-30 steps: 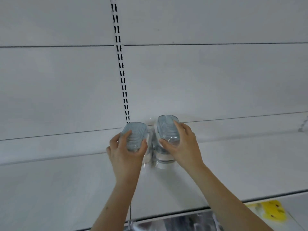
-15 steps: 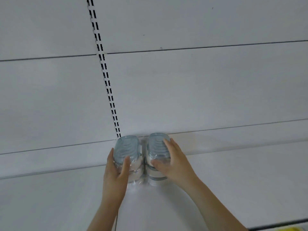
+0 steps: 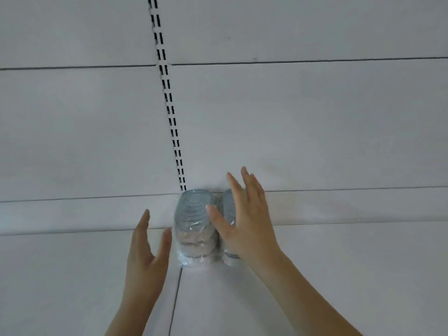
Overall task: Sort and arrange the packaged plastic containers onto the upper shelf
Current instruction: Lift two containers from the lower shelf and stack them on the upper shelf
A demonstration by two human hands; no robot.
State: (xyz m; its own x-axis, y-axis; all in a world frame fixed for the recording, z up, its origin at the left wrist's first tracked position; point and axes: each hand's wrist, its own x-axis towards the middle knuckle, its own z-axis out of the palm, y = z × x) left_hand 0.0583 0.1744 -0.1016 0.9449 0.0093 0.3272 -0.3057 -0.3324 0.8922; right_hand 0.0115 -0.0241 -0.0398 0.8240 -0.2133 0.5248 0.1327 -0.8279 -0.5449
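Your left hand (image 3: 145,251) and right hand (image 3: 244,219) were both spread wide, gripping nothing, either side of two packs (image 3: 194,224) on the shelf (image 3: 339,263)

Left hand (image 3: 145,253): open, fingers extended and held together, thumb spread to the right, palm facing right, with the bare forearm entering from the lower edge of the frame. Right hand (image 3: 244,224): open and flat, fingers extended upward and slightly spread, thumb pointing left, back of the hand toward the camera, with the bare forearm running down to the lower right. Neither hand is closed around anything; the two hands are apart.
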